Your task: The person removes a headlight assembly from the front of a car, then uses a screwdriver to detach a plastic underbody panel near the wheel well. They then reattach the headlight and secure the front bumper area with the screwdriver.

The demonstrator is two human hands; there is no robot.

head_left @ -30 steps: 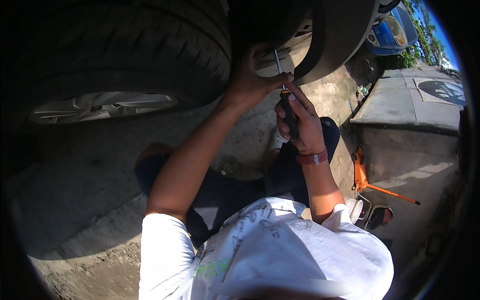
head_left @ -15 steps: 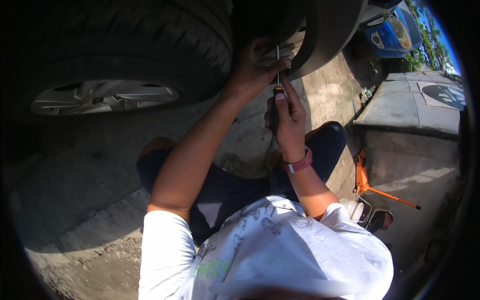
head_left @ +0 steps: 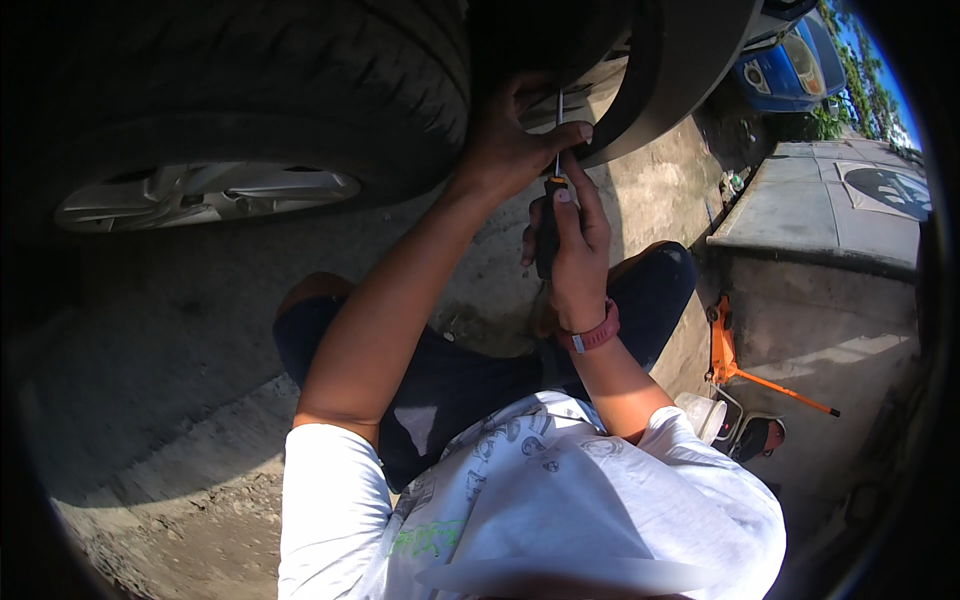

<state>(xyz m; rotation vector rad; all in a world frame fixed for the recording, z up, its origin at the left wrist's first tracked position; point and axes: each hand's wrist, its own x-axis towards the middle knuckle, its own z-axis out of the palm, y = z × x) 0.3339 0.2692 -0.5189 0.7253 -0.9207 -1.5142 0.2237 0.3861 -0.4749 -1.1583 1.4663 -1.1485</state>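
My right hand (head_left: pixel 576 235) is closed round the black handle of a screwdriver (head_left: pixel 547 240), thumb laid along its upper end. The metal shaft points up into the shadowed gap behind a car's tyre (head_left: pixel 400 120), at the inner side of a dark curved body panel (head_left: pixel 655 85). Where the tip meets the car is too dark to make out. My left hand (head_left: pixel 510 140) reaches into the same gap, thumb and forefinger spread apart beside the shaft, with the thumb across it. The other left fingers are lost in shadow.
A silver alloy wheel rim (head_left: pixel 210 195) shows at the left. On the right stand an orange floor jack (head_left: pixel 722 340) with a long handle, a white bucket (head_left: pixel 702 417) and a grey covered slab (head_left: pixel 820 210). A blue vehicle (head_left: pixel 790 75) is farther back. My bent knees frame the concrete floor.
My right hand and the screwdriver handle have shifted very slightly, with the fingers moved a little round the handle. The left thumb sits slightly farther right. Otherwise the pose is the same.
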